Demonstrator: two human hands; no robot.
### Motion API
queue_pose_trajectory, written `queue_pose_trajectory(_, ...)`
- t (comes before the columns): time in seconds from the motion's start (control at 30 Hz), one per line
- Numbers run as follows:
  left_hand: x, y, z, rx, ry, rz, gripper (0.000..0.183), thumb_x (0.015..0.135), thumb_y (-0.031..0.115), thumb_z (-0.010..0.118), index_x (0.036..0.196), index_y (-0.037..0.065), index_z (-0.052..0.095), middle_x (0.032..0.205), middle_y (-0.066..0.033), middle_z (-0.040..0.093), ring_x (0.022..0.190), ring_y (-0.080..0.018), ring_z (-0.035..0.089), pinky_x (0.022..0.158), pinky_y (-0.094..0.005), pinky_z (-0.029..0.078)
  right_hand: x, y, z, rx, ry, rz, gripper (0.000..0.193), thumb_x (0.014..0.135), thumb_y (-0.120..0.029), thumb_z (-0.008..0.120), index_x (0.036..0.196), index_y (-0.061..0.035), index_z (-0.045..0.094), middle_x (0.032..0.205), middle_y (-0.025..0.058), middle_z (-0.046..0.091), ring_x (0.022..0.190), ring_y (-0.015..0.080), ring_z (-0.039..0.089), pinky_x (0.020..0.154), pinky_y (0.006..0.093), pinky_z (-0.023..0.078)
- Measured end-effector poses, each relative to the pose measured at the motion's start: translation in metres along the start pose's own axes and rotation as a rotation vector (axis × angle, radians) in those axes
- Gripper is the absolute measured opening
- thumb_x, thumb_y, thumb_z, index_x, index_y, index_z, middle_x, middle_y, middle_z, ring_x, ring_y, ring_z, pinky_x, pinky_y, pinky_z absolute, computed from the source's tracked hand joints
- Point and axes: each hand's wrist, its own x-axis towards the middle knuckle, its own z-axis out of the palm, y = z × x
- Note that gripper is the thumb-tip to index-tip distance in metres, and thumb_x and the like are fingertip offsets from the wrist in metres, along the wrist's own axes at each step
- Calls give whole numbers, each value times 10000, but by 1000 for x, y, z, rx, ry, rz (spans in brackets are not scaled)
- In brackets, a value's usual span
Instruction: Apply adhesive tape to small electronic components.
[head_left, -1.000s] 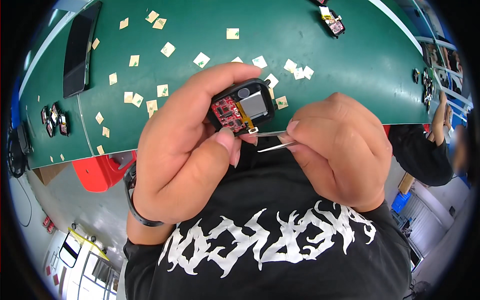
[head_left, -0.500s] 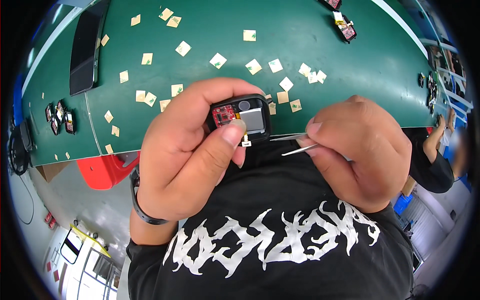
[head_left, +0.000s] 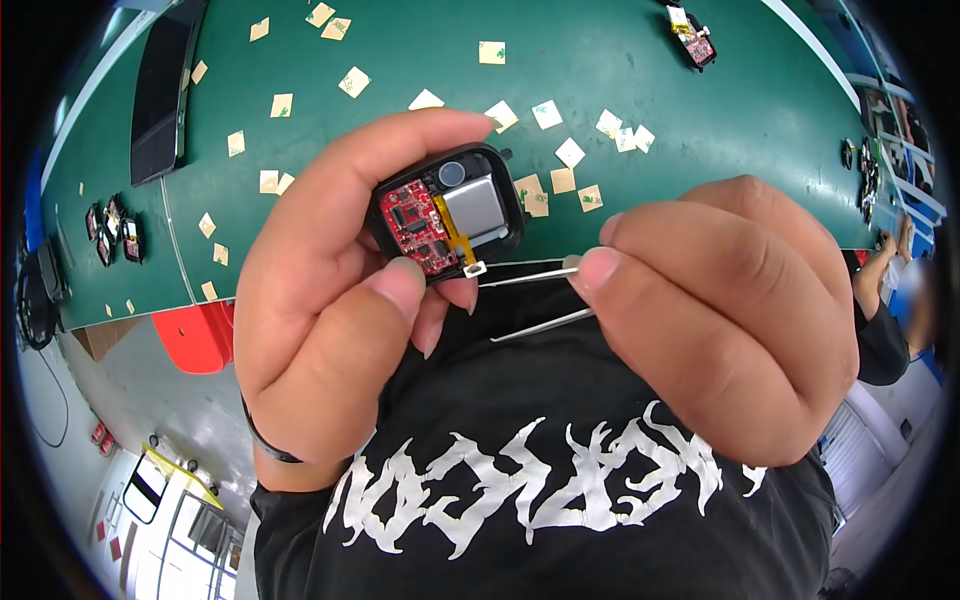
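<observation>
My left hand [head_left: 325,270] is closed around a small black device housing [head_left: 510,225], its open side facing me. Inside it show a red circuit board [head_left: 412,222], a silver battery-like block [head_left: 474,210] and a round grey disc [head_left: 452,174]. An orange flex cable [head_left: 455,240] ends in a white connector [head_left: 475,269] at the lower rim, near my left thumb. Between the thumb and fingers of my right hand [head_left: 730,310] is a pair of metal tweezers [head_left: 545,325]. The tweezers' tips are spread apart, just below the housing; one tip lies close to the connector.
Many cream adhesive squares [head_left: 353,82] are scattered over the green table [head_left: 400,50]. A black flat screen-like panel [head_left: 165,90] lies at the far left. Similar housings sit at the left [head_left: 115,230] and the far right [head_left: 692,38]. Another person's arm [head_left: 875,275] shows at right.
Both hands have come closer to the camera. The housing has shifted left and tilted, my left thumb has slid off the flex cable, and the tweezers have moved left beneath the housing.
</observation>
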Motion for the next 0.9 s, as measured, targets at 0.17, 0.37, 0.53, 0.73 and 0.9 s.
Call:
queue_pose_trajectory(0.17, -3, 5, 1, 75, -67, 2, 662, 842, 109, 503, 1447, -140, 401, 1069, -129, 639, 746, -110, 628, 565, -203, 467, 9, 0, 0, -15, -33, -31, 283, 617, -1, 763, 873, 77, 671, 787, 187, 661, 516, 202, 554, 399, 267, 389)
queue_pose_trajectory(0.37, -3, -4, -8, 152, -201, 157, 658, 857, 83, 501, 1461, -148, 380, 1104, -122, 636, 790, -99, 634, 644, -192, 508, 3, 10, 12, -87, 83, -173, 264, 616, -13, 760, 844, 79, 664, 757, 182, 652, 491, 201, 540, 378, 263, 353)
queue_pose_trajectory(0.53, -3, -3, -5, 243, -190, 225, 635, 882, 70, 505, 1463, -154, 382, 1143, -135, 634, 778, -80, 605, 681, -186, 507, 4, 11, 17, -89, 119, -186, 259, 615, -8, 760, 836, 80, 659, 731, 177, 641, 475, 196, 527, 375, 263, 342)
queue_pose_trajectory(0.73, -5, -15, -6, 244, -106, 380, 585, 910, 52, 516, 1444, -162, 407, 1275, -177, 609, 845, -72, 602, 677, -179, 474, 5, 11, 19, -92, 133, -220, 273, 598, -2, 763, 831, 87, 652, 729, 172, 635, 476, 201, 523, 377, 265, 336)
queue_pose_trajectory(0.9, -6, -19, 0, 288, -38, 409, 569, 908, 24, 513, 1437, -164, 415, 1283, -184, 616, 820, -63, 578, 638, -182, 430, 6, 15, 16, -79, 75, -278, 287, 574, 14, 768, 824, 99, 655, 745, 172, 627, 485, 205, 517, 383, 270, 345)
